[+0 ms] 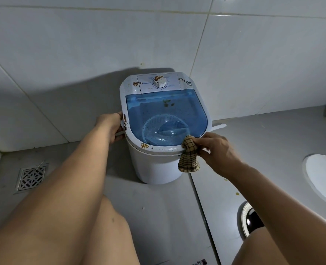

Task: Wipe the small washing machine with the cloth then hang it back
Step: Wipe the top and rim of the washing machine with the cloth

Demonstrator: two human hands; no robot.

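While the left hand (110, 127) grips the washing machine (158, 131) rim, the right hand (217, 150) pinches the cloth (189, 154) at its front edge; wiping looks barely begun; next, I judge, sweep across the brown smears (144, 145).

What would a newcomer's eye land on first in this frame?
The small washing machine at centre, against the tiled wall: its blue see-through lid glows, and brown smears dot the white rim and the dial. Next, the right hand presses a yellow checked cloth to the front right rim, while the left hand grips the machine's left side.
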